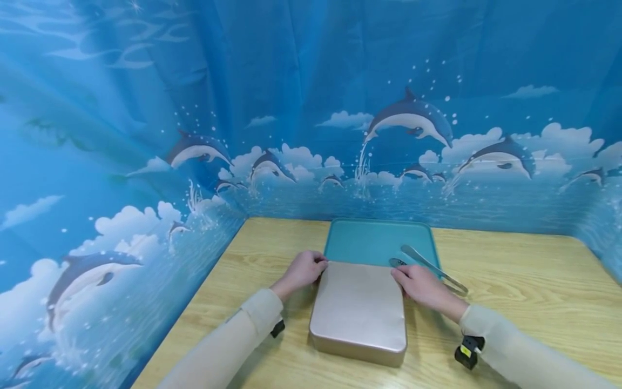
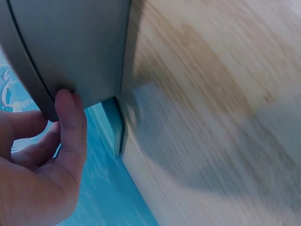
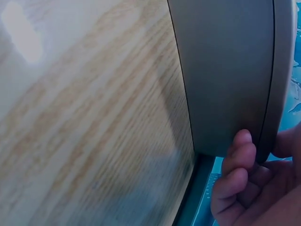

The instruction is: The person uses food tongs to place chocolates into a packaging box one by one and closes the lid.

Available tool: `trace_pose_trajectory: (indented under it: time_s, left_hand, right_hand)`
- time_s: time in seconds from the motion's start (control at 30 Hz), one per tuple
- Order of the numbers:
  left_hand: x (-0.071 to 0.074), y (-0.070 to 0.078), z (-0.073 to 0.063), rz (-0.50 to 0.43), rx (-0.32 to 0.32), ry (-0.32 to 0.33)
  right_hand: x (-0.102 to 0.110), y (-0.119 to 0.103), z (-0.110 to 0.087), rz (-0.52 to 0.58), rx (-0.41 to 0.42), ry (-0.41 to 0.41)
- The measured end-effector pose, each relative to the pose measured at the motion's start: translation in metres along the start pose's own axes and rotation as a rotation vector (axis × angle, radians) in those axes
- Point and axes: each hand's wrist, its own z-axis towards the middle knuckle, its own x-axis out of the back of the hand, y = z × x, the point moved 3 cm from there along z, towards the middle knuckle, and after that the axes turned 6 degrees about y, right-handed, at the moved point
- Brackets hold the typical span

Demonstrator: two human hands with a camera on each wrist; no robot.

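A flat rose-gold metal tin [image 1: 359, 313] with a closed lid lies on the wooden table. My left hand [image 1: 303, 268] holds its far left corner; in the left wrist view one fingertip [image 2: 69, 101] presses on the side wall just under the lid seam. At the far right corner my right hand [image 1: 425, 286] grips the tin, its curled fingers [image 3: 237, 162] against the side wall near the lid seam. What lies inside the tin is hidden.
Behind the tin lies a teal tray [image 1: 374, 237]. Metal tongs [image 1: 427, 262] with a perforated end lie across its right edge, partly behind my right hand. The wooden table [image 1: 525, 286] meets a blue dolphin-print curtain [image 1: 311, 108] at the back and left.
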Motion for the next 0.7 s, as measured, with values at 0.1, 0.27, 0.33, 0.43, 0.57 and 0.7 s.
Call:
trace_pose_trajectory:
  time_s: [0.1,0.27,0.33,0.43,0.57,0.7]
  left_hand:
    - [0.0,0.001,0.0,-0.018,0.022,-0.007]
    - [0.0,0.001,0.003,-0.033,0.057,-0.012]
    - [0.0,0.001,0.004,-0.028,0.048,-0.007]
    - [0.001,0.001,0.002,-0.035,0.038,0.006]
    - [0.006,-0.001,-0.01,-0.014,0.016,0.05]
    - [0.015,-0.004,-0.028,0.076,-0.026,0.03]
  right_hand:
    - [0.001,0.001,-0.001,0.005,-0.009,-0.003]
    - [0.002,0.002,-0.002,0.028,-0.035,-0.012]
    - [0.003,0.002,-0.001,0.043,-0.048,-0.015]
    - [0.003,0.004,-0.002,0.068,-0.076,-0.031]
    - [0.004,0.006,-0.008,0.07,-0.102,-0.043]
    - [0.011,0.005,-0.02,0.021,-0.116,-0.027]
